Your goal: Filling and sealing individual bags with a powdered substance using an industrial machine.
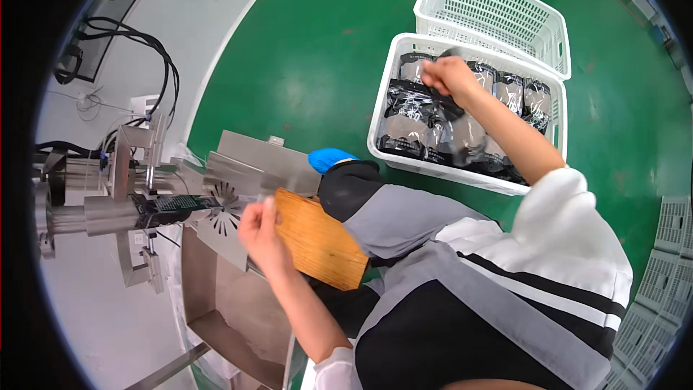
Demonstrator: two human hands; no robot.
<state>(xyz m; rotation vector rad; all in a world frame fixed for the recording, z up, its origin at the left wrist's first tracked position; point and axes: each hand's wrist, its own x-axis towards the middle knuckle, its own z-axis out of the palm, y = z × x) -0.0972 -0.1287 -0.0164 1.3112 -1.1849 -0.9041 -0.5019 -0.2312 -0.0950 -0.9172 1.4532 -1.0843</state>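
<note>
My right hand (449,77) is closed, gripping a black pouch (468,137) by its top edge; the pouch is smeared by motion. It hangs over a white plastic crate (375,119) holding several filled black pouches (403,133) with clear windows. My left hand (263,237) is loosely curled, its thumb and fingers apart, with nothing visible in it. That hand is beside a wooden board (325,245) and a slotted metal plate (225,222). Another black pouch (177,208) sits at the end of a horizontal metal tube (108,215), apart from the left hand.
Behind the full crate stands a second white crate (491,11). A metal trough (238,310) lies below the machine at the left. Black cables (155,50) hang near the wall. Stacked pale crates (668,267) line the far right. A blue cover (330,158) is on my foot.
</note>
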